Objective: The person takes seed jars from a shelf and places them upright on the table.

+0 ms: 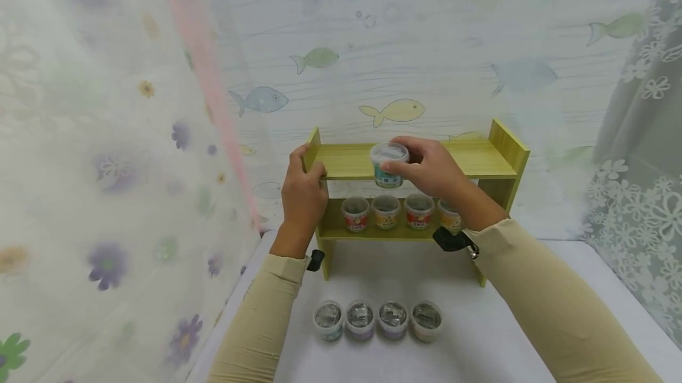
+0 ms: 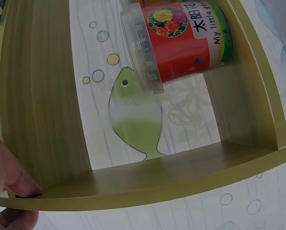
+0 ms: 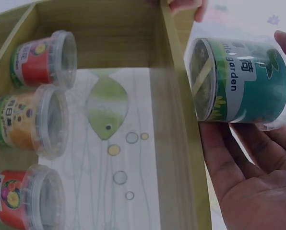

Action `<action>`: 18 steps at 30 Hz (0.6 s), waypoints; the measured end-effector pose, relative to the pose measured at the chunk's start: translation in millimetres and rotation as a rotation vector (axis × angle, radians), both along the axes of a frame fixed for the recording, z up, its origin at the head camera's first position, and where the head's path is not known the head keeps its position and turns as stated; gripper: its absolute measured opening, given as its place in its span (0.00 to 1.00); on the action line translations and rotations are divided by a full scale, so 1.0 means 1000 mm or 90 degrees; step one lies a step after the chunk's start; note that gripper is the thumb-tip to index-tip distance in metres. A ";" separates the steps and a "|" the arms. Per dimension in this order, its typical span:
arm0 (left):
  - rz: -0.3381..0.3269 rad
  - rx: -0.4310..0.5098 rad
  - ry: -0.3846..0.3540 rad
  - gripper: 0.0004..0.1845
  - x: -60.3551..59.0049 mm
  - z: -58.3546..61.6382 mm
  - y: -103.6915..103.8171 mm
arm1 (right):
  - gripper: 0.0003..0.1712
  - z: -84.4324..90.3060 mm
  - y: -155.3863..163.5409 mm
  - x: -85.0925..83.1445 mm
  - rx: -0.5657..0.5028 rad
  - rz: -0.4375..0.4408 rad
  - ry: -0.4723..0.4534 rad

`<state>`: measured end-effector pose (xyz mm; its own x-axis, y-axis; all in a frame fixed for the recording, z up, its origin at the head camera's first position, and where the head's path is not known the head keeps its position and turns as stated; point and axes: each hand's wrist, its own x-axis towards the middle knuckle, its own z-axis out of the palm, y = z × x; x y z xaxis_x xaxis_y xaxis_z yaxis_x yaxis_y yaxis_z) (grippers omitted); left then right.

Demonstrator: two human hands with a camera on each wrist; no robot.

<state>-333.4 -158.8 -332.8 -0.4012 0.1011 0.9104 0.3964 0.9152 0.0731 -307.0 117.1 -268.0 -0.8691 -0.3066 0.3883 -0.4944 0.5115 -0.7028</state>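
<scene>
My right hand [image 1: 434,171] grips a clear plastic tub [image 1: 388,178] with a green label and a lid. Upright in the head view, the tub overlaps the front edge of the upper board of a yellow-green wooden shelf [image 1: 343,161]. In the right wrist view, that tub [image 3: 251,84] is beside the edge of the upper board, fingers under one side and a thumb tip opposite. My left hand [image 1: 305,190] pinches the shelf's left end at the upper board. Its thumb and fingers lie on either side of the wooden edge [image 2: 148,196] in the left wrist view.
Several tubs with red and orange labels, including a red one [image 1: 355,215], stand in a row on the lower board. On the white table [image 1: 479,335] in front, several more lidded tubs, one at the left [image 1: 328,320], form another row. A fish-patterned curtain [image 1: 426,45] hangs behind.
</scene>
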 end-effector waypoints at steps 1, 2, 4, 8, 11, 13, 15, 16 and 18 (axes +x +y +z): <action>0.001 -0.001 -0.004 0.10 0.000 0.000 0.000 | 0.38 -0.001 0.001 0.001 -0.003 -0.001 0.001; 0.001 0.000 -0.006 0.10 0.001 0.001 0.000 | 0.37 -0.002 0.002 0.002 -0.007 -0.002 0.001; 0.002 0.001 -0.010 0.10 0.001 0.001 -0.001 | 0.37 -0.003 0.004 0.004 -0.016 -0.005 0.000; 0.002 0.005 -0.010 0.09 0.002 0.000 -0.001 | 0.36 -0.007 0.008 0.009 -0.038 -0.007 0.007; 0.001 0.007 -0.009 0.09 0.002 0.000 -0.001 | 0.35 -0.013 0.012 0.013 -0.049 -0.001 0.010; -0.002 0.007 -0.011 0.10 0.002 0.000 0.000 | 0.35 -0.018 0.015 0.017 -0.054 0.000 0.011; -0.004 0.006 -0.013 0.10 0.002 0.000 0.001 | 0.36 -0.023 0.018 0.021 -0.058 -0.003 0.009; -0.005 0.007 -0.014 0.10 0.001 0.000 0.001 | 0.37 -0.025 0.020 0.024 -0.061 -0.005 0.005; -0.004 0.007 -0.019 0.11 0.001 0.001 0.002 | 0.37 -0.029 0.023 0.028 -0.064 -0.009 0.008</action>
<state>-332.1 -156.9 -332.3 -0.4278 0.0940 0.8990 0.4001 0.9115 0.0951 -278.7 139.7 -297.3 -0.8680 -0.2530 0.4273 -0.4966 0.4460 -0.7446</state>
